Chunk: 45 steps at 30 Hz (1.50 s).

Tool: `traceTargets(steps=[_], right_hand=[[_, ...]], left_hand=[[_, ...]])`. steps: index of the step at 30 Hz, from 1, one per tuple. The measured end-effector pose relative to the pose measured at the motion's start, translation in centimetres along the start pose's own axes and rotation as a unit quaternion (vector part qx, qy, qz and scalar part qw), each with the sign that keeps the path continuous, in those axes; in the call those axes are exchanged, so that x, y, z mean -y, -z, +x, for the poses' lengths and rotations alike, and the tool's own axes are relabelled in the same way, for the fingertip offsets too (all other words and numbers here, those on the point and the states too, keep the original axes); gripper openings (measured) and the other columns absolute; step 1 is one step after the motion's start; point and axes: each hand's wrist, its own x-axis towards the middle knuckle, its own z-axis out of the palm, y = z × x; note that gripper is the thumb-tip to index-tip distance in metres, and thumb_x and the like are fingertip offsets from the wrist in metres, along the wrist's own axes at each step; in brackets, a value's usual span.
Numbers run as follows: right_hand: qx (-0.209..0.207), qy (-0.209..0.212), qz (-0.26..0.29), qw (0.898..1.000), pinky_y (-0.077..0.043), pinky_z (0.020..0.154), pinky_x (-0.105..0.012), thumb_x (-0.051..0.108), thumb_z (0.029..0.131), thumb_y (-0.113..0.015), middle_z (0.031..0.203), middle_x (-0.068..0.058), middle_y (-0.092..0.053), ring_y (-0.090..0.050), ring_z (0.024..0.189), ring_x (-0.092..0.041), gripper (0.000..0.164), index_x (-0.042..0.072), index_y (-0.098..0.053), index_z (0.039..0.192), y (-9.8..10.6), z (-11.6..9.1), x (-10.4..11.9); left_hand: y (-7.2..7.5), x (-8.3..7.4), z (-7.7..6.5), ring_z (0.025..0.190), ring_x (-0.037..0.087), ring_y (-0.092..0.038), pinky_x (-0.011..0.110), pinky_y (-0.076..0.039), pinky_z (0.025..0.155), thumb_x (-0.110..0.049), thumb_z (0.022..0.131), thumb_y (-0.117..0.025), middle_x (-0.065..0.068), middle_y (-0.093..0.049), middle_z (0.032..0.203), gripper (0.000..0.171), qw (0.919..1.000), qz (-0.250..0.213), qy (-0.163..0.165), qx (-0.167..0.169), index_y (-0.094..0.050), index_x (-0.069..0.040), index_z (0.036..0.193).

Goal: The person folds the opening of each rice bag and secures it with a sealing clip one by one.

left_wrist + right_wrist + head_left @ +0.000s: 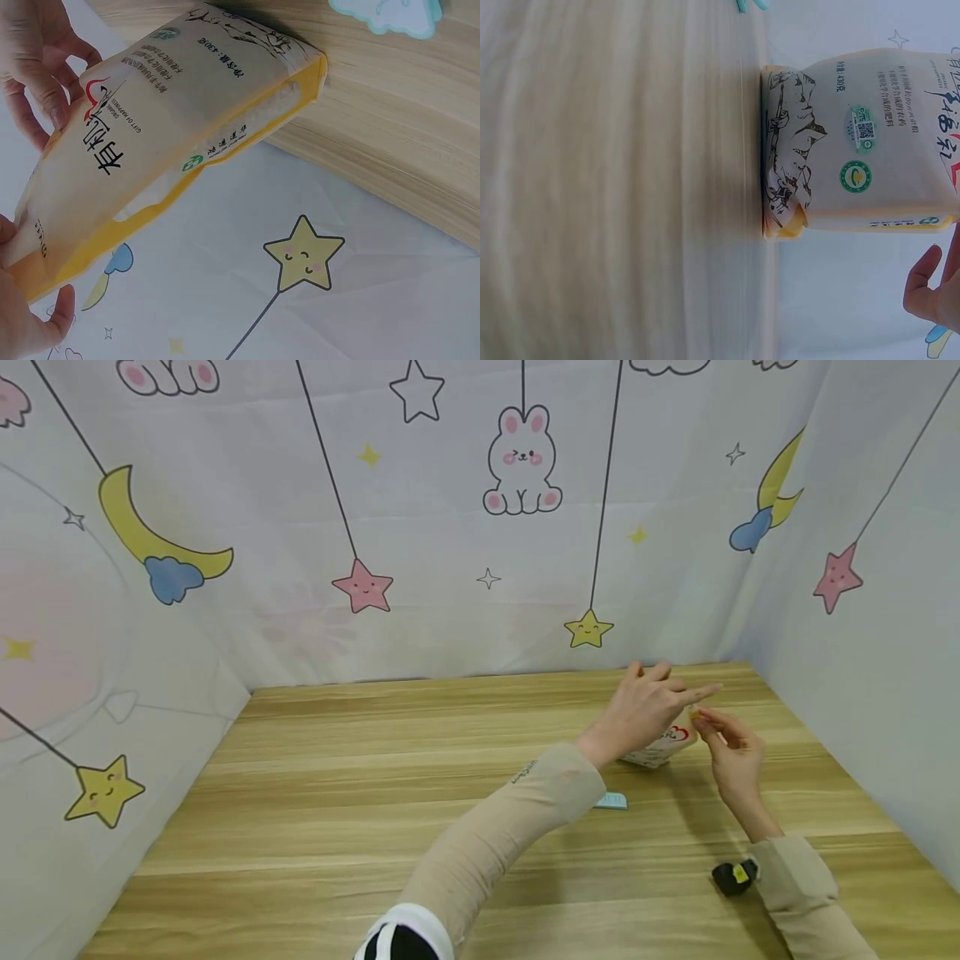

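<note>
Bag [176,105], cream with yellow side, stands on desk [322,793], far right, patterned backdrop [442,518] behind | left hand [643,706] grips its top | right hand [738,762] pinches top right edge | light blue item [614,801] partly hidden by left sleeve [498,831]

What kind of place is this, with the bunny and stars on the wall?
Probably a little indoor tabletop corner, maybe for play or filming; I can't tell which. There's a wood-grain table, with white cloth behind it and at its sides, printed with a bunny and stars.
</note>
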Motion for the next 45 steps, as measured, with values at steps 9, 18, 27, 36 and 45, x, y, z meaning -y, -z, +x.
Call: traceTargets(steps=[9, 18, 27, 36, 45], right_hand=[[-0.023, -0.018, -0.024, 0.999, -0.046, 0.068, -0.011, -0.015, 0.077, -0.055, 0.082, 0.005, -0.069, -0.06, 0.075, -0.005, 0.02, -0.009, -0.066, 0.093, -0.3, 0.0, 0.0], [-0.018, -0.014, -0.021, 1.0, -0.047, 0.071, -0.011, -0.015, 0.078, -0.054, 0.083, 0.005, -0.07, -0.061, 0.074, -0.005, 0.021, -0.009, -0.066, 0.094, -0.4, 0.2, -0.2], [0.004, -0.007, -0.04, 0.999, -0.047, 0.072, -0.011, -0.014, 0.079, -0.054, 0.087, 0.007, -0.069, -0.061, 0.077, -0.003, 0.021, -0.011, -0.063, 0.098, -0.1, 0.2, -0.1], [0.01, -0.01, -0.038, 0.999, -0.047, 0.071, -0.01, -0.018, 0.079, -0.051, 0.087, 0.006, -0.069, -0.061, 0.078, -0.002, 0.025, -0.01, -0.063, 0.099, 0.1, 0.2, 0.0], [0.026, 0.012, -0.028, 0.999, -0.046, 0.07, -0.01, -0.024, 0.077, -0.046, 0.089, 0.006, -0.069, -0.061, 0.079, -0.003, 0.028, -0.014, -0.062, 0.098, -0.4, 0.1, 0.8]], left_hand=[[0.3, 0.2, -0.1, 0.091, 0.007, -0.048, 0.023, -0.037, 0.072, -0.023, 0.094, -0.042, -0.018, -0.06, 0.114, 0.04, 0.9988, -0.028, 0.037, 0.014, -0.042, -0.035, 0.132], [0.2, 0.6, -0.4, 0.102, 0.01, -0.05, 0.026, -0.043, 0.077, -0.031, 0.092, -0.046, -0.013, -0.059, 0.112, 0.036, 0.9985, -0.03, 0.044, 0.01, -0.046, -0.035, 0.128], [0.4, 0.9, -0.8, 0.094, 0.009, -0.048, 0.022, -0.035, 0.068, -0.03, 0.092, -0.045, -0.012, -0.057, 0.112, 0.035, 0.9967, -0.052, 0.062, -0.005, -0.047, -0.035, 0.127], [0.7, 0.6, -1.0, 0.091, 0.009, -0.049, 0.021, -0.034, 0.067, -0.039, 0.09, -0.045, -0.013, -0.057, 0.111, 0.034, 0.9961, -0.049, 0.067, -0.028, -0.05, -0.035, 0.124], [0.7, 0.7, -1.8, 0.1, 0.012, -0.051, 0.024, -0.04, 0.076, -0.038, 0.091, -0.045, -0.01, -0.056, 0.114, 0.033, 0.9946, -0.057, 0.081, -0.03, -0.051, -0.033, 0.124]])
